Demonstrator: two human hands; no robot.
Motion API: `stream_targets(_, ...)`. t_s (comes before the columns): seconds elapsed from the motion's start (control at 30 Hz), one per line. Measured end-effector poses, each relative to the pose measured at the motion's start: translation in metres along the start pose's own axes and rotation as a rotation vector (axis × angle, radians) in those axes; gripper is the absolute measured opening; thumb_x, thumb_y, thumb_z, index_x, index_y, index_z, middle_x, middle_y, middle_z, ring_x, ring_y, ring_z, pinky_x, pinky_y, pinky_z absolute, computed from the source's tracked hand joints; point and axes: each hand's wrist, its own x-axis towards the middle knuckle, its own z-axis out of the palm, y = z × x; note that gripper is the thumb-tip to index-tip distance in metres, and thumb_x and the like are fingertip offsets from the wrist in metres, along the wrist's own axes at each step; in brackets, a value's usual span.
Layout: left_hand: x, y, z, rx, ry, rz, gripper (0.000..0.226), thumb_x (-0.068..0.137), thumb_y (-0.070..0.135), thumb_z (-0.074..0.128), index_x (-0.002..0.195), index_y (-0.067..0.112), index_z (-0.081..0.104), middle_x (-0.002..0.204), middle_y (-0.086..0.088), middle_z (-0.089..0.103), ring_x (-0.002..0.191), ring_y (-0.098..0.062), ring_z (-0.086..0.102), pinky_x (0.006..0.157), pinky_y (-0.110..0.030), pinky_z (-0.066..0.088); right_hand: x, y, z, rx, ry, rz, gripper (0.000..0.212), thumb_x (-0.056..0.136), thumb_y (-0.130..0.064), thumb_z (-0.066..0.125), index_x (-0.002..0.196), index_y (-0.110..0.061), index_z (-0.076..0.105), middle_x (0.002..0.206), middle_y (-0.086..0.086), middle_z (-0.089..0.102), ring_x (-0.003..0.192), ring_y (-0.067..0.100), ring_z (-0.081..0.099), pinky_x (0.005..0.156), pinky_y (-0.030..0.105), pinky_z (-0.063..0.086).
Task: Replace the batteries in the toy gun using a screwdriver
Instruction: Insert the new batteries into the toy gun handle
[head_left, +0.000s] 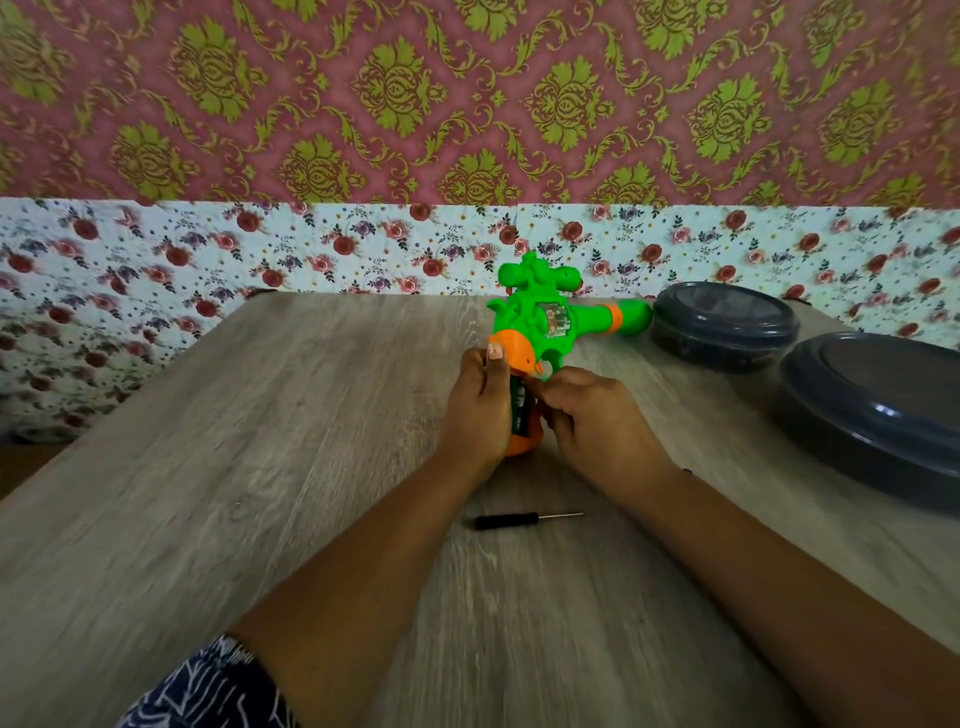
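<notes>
Gripping toy gun (550, 322) mid-table — screwdriver (524, 519) nearer.

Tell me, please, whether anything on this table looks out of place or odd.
Nothing looks damaged or spilled. The toy gun's orange grip is open, exposing a battery, as the task expects. The screwdriver lies flat near the arms, and two lidded containers sit at right.

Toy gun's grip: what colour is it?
Orange, on the green toy gun; shows best in the head view.
</notes>
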Motion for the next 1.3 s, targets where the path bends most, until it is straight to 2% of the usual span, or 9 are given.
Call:
stream_targets(0.37, 0.003, 0.001, 0.003, -0.073, -0.019, -0.025, 0.036, 0.1, 0.038, 0.025, 0.105, 0.009, 0.046, 0.083, -0.003, 0.056, 0.073, -0.013, 0.057, 0.072, -0.032, 0.049, 0.004, 0.004, -0.013, 0.003, -0.078, -0.012, 0.029, 0.075, -0.006, 0.044, 0.078, -0.002, 0.073, 0.075, 0.019, 0.064, 0.068, 0.034, 0.063, 0.062, 0.032, 0.05)
stream_targets(0.47, 0.005, -0.001, 0.004, -0.183, -0.057, -0.098, 0.044, 0.099, 0.04, 0.025, 0.112, 0.002, 0.045, 0.078, -0.007, 0.061, 0.061, -0.017, 0.062, 0.058, -0.028, 0.054, 0.004, 0.01, -0.043, 0.069, -0.022, 0.087, 0.023, 0.083, 0.001, 0.056, 0.095, -0.006, 0.074, 0.087, 0.011, 0.068, 0.079, 0.022, 0.061, 0.068, 0.017, 0.042)
stream_targets(0.53, 0.006, -0.001, 0.006, -0.2, -0.046, -0.137, 0.045, 0.099, 0.041, 0.025, 0.115, 0.004, 0.045, 0.077, -0.008, 0.061, 0.056, -0.015, 0.063, 0.055, -0.027, 0.054, -0.001, 0.018, -0.063, 0.11, -0.135, 0.166, 0.018, 0.083, -0.005, 0.062, 0.097, -0.01, 0.073, 0.09, 0.002, 0.069, 0.081, 0.012, 0.06, 0.066, 0.007, 0.04)
stream_targets(0.63, 0.008, -0.001, 0.006, -0.21, -0.036, -0.155, 0.045, 0.098, 0.042, 0.026, 0.116, 0.006, 0.046, 0.079, -0.011, 0.061, 0.056, -0.016, 0.064, 0.058, -0.03, 0.054, -0.01, 0.026, -0.087, 0.076, -0.408, 0.24, 0.019, 0.077, -0.018, 0.072, 0.095, -0.015, 0.074, 0.092, -0.001, 0.071, 0.078, 0.006, 0.061, 0.069, 0.017, 0.044)
stream_targets(0.83, 0.008, -0.002, 0.005, -0.185, -0.028, -0.177, 0.052, 0.098, 0.046, 0.025, 0.124, 0.006, 0.046, 0.091, -0.019, 0.061, 0.071, -0.029, 0.063, 0.077, -0.045, 0.053, -0.023, 0.023, -0.111, -0.119, -0.867, 0.408, 0.056, 0.067, -0.042, 0.077, 0.115, -0.024, 0.054, 0.114, -0.004, 0.055, 0.102, 0.014, 0.053, 0.08, 0.027, 0.043)
stream_targets(0.93, 0.008, -0.001, 0.006, -0.2, -0.028, -0.178, 0.051, 0.098, 0.045, 0.025, 0.121, 0.006, 0.048, 0.087, -0.015, 0.063, 0.071, -0.028, 0.063, 0.077, -0.045, 0.053, -0.023, 0.018, -0.108, -0.181, -0.947, 0.427, 0.057, 0.067, -0.042, 0.076, 0.114, -0.02, 0.053, 0.114, -0.002, 0.055, 0.096, 0.014, 0.052, 0.072, 0.025, 0.041)
stream_targets(1.03, 0.007, 0.0, 0.006, -0.22, -0.025, -0.175, 0.048, 0.098, 0.044, 0.024, 0.115, 0.007, 0.049, 0.081, -0.011, 0.063, 0.065, -0.023, 0.063, 0.071, -0.039, 0.055, -0.022, 0.014, -0.099, -0.22, -0.971, 0.407, 0.051, 0.068, -0.04, 0.077, 0.106, -0.014, 0.054, 0.097, -0.002, 0.055, 0.081, 0.011, 0.049, 0.06, 0.022, 0.036)
stream_targets(1.13, 0.007, 0.0, 0.005, -0.246, -0.047, -0.178, 0.047, 0.099, 0.044, 0.023, 0.11, 0.006, 0.049, 0.078, -0.011, 0.062, 0.058, -0.016, 0.063, 0.062, -0.031, 0.055, -0.022, 0.014, -0.093, -0.248, -0.963, 0.405, 0.049, 0.069, -0.036, 0.077, 0.107, -0.015, 0.054, 0.098, -0.001, 0.054, 0.084, 0.014, 0.05, 0.056, 0.022, 0.034)
stream_targets(1.3, 0.008, -0.001, 0.005, -0.22, -0.067, -0.16, 0.049, 0.098, 0.044, 0.022, 0.114, 0.005, 0.047, 0.083, -0.012, 0.062, 0.07, -0.023, 0.062, 0.072, -0.037, 0.053, -0.021, 0.014, -0.09, -0.255, -0.933, 0.382, 0.046, 0.072, -0.033, 0.075, 0.11, -0.014, 0.056, 0.106, 0.003, 0.056, 0.086, 0.014, 0.05, 0.055, 0.02, 0.036)
